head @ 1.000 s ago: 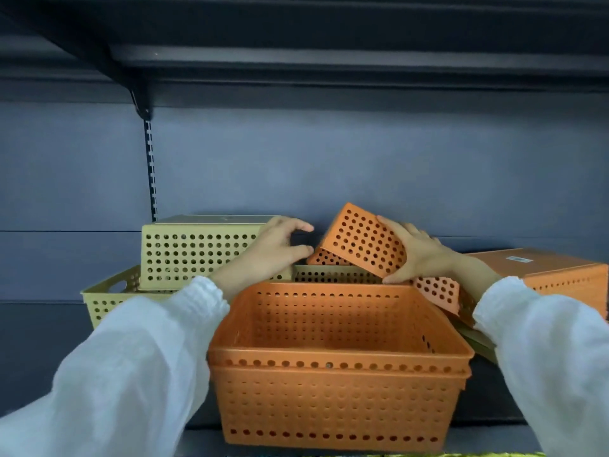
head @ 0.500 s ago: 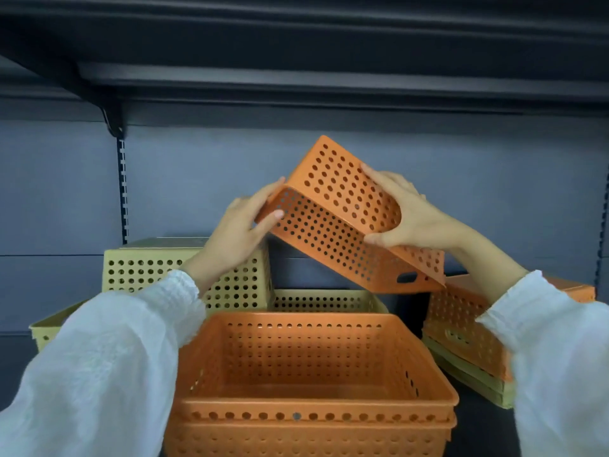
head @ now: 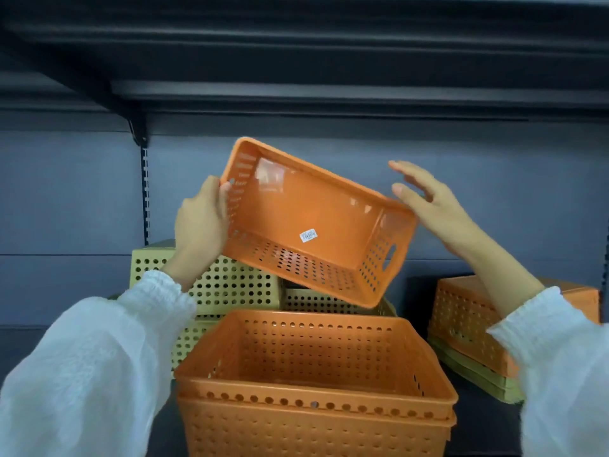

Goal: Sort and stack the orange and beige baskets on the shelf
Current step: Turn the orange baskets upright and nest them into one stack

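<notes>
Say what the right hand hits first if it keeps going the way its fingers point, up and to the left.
Probably nothing near: the right hand is open beside the held orange basket, fingertips above its right rim. That line passes over the rim toward the grey back panel, though depth is unclear.

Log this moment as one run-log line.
left hand: grips small orange basket | right hand: open beside its rim, contact unclear | basket: airborne, tilted, opening toward camera | below: nested orange baskets
</notes>
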`<state>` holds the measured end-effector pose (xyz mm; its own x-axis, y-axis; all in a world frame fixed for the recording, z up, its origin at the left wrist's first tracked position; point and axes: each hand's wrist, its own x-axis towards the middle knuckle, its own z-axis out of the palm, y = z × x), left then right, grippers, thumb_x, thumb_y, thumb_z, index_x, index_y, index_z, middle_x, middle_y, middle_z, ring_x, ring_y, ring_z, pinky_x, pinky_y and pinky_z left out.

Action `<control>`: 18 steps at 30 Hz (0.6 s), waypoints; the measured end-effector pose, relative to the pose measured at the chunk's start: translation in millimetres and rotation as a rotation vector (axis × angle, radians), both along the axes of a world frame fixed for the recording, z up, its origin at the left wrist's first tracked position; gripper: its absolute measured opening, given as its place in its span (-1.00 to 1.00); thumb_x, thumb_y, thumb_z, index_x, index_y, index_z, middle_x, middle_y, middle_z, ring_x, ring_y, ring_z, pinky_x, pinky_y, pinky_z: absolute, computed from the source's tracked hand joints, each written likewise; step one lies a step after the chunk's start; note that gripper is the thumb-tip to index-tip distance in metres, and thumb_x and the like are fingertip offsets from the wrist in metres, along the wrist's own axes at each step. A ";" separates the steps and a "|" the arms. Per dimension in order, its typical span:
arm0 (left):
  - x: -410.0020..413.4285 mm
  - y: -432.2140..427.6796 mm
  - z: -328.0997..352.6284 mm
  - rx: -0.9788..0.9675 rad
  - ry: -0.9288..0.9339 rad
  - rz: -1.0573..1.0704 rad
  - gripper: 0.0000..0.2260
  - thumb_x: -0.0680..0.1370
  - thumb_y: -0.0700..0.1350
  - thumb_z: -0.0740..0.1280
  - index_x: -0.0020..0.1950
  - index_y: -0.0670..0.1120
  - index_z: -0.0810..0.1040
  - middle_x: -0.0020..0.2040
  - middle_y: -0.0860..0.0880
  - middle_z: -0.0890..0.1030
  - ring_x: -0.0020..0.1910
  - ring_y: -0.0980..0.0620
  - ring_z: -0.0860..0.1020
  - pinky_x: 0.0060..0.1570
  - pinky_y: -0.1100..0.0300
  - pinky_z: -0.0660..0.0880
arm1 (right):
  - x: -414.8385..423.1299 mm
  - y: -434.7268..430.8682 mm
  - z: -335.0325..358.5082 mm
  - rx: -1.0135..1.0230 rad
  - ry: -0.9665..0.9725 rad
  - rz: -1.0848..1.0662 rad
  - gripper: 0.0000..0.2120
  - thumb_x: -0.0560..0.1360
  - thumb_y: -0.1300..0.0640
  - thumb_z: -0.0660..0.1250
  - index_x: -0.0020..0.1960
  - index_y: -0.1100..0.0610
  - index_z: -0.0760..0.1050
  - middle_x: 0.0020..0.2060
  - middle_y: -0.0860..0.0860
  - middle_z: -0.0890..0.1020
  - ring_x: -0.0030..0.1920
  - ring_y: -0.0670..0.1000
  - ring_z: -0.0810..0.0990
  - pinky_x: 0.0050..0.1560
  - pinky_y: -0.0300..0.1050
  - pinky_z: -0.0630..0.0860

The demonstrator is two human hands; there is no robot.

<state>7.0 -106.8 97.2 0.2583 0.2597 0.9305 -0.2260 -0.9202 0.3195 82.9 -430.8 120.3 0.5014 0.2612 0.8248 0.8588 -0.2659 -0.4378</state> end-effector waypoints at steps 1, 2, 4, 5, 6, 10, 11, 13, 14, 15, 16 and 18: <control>-5.8 4.1 1.4 -0.081 -0.002 -0.009 -0.62 0.67 0.05 0.02 -0.01 -0.23 0.43 -0.26 -0.23 0.59 -0.31 -0.26 0.56 -0.33 -0.09 0.50 | -2.7 -4.2 -5.1 0.048 0.025 -0.018 -0.67 0.60 0.06 0.24 0.32 -0.21 0.34 0.43 -0.11 0.35 0.45 -0.13 0.27 0.49 -0.03 0.17; -12.2 6.8 2.7 -0.152 -0.003 -0.024 -0.62 0.67 0.04 0.03 0.01 -0.25 0.46 -0.22 -0.21 0.60 -0.26 -0.25 0.57 -0.29 -0.10 0.51 | -5.5 -7.2 -10.6 0.066 0.058 -0.023 -0.65 0.61 0.01 0.20 0.37 -0.19 0.31 0.46 -0.13 0.31 0.46 -0.16 0.23 0.48 -0.08 0.15; -26.1 9.1 7.8 -0.253 0.016 -0.074 -0.62 0.67 0.01 0.06 0.03 -0.27 0.50 -0.12 -0.21 0.62 -0.19 -0.21 0.59 -0.23 -0.06 0.56 | -16.9 -8.4 -22.4 0.037 0.150 0.025 -0.56 0.61 -0.15 0.09 0.47 -0.19 0.19 0.48 -0.26 0.22 0.45 -0.27 0.18 0.42 -0.20 0.14; -33.6 7.4 10.9 -0.298 0.041 -0.120 -0.63 0.66 -0.01 0.07 0.06 -0.27 0.52 -0.08 -0.21 0.63 -0.20 -0.15 0.60 -0.25 0.02 0.58 | -22.5 -5.2 -27.6 0.013 0.184 0.064 -0.53 0.58 -0.25 0.02 0.48 -0.23 0.14 0.45 -0.36 0.21 0.42 -0.37 0.18 0.38 -0.26 0.14; -40.7 4.7 13.7 -0.359 0.072 -0.184 -0.66 0.66 -0.03 0.10 0.09 -0.24 0.54 -0.05 -0.19 0.63 -0.21 -0.09 0.60 -0.29 0.11 0.58 | -29.2 -0.5 -31.8 -0.004 0.202 0.100 -0.50 0.56 -0.30 -0.05 0.47 -0.25 0.11 0.41 -0.43 0.20 0.36 -0.46 0.17 0.35 -0.32 0.14; -74.3 -4.4 16.3 -0.581 0.188 -0.443 -0.73 0.62 0.01 0.19 0.10 -0.14 0.56 -0.16 -0.11 0.64 -0.34 0.03 0.62 -0.40 0.18 0.60 | -54.4 12.8 -35.2 0.145 0.276 0.209 -0.49 0.57 -0.31 -0.16 0.46 -0.24 0.18 0.42 -0.30 0.32 0.42 -0.30 0.25 0.49 -0.09 0.09; -84.7 -4.1 14.4 -0.593 0.186 -0.484 -0.73 0.62 0.02 0.21 0.10 -0.15 0.55 -0.18 -0.09 0.63 -0.35 0.05 0.62 -0.40 0.20 0.60 | -63.3 14.1 -36.3 0.183 0.297 0.216 -0.54 0.57 -0.30 -0.18 0.38 -0.30 0.25 0.33 -0.36 0.40 0.36 -0.32 0.32 0.49 -0.07 0.11; -102.2 -3.3 9.6 -0.592 0.163 -0.542 -0.69 0.61 0.06 0.21 0.17 -0.13 0.55 -0.09 -0.07 0.64 -0.21 0.01 0.63 -0.23 0.12 0.63 | -81.5 16.2 -38.1 0.237 0.321 0.227 -0.57 0.49 -0.36 -0.14 0.20 -0.35 0.36 0.12 -0.48 0.51 0.19 -0.44 0.42 0.46 -0.08 0.15; -110.1 -5.0 6.5 -0.576 0.163 -0.562 -0.67 0.61 0.09 0.19 0.19 -0.09 0.56 -0.05 -0.03 0.64 -0.13 0.01 0.62 -0.10 0.08 0.61 | -89.6 16.9 -41.0 0.243 0.331 0.227 -0.55 0.43 -0.39 -0.11 0.14 -0.36 0.42 0.05 -0.48 0.56 0.16 -0.43 0.45 0.44 -0.09 0.18; -117.4 -7.8 2.3 -0.556 0.180 -0.580 -0.65 0.61 0.13 0.16 0.21 -0.05 0.56 -0.02 0.02 0.64 -0.06 0.05 0.61 0.02 0.07 0.56 | -97.7 18.7 -44.2 0.241 0.347 0.237 -0.52 0.39 -0.41 -0.08 0.10 -0.35 0.49 0.04 -0.44 0.60 0.18 -0.38 0.48 0.42 -0.08 0.21; -124.2 -12.1 -2.0 -0.544 0.213 -0.598 -0.61 0.61 0.17 0.13 0.25 -0.01 0.55 0.02 0.07 0.64 0.01 0.11 0.59 0.13 0.09 0.48 | -105.3 21.0 -47.2 0.251 0.377 0.255 -0.49 0.38 -0.43 -0.07 0.09 -0.33 0.54 0.05 -0.38 0.63 0.21 -0.30 0.51 0.41 -0.05 0.25; -131.8 -17.2 -14.2 -0.547 0.302 -0.644 -0.53 0.59 0.24 0.08 0.37 0.05 0.46 0.21 0.09 0.59 0.21 0.12 0.51 0.30 0.08 0.33 | -118.2 22.5 -54.4 0.314 0.448 0.266 -0.44 0.41 -0.42 -0.07 0.15 -0.23 0.54 0.06 -0.28 0.66 0.19 -0.22 0.56 0.32 -0.07 0.36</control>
<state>-124.9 -124.0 83.0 0.7206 0.3670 0.5882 -0.4812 -0.3461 0.8054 -35.4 -408.2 65.9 0.7688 0.2034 0.6063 0.5919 0.1326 -0.7950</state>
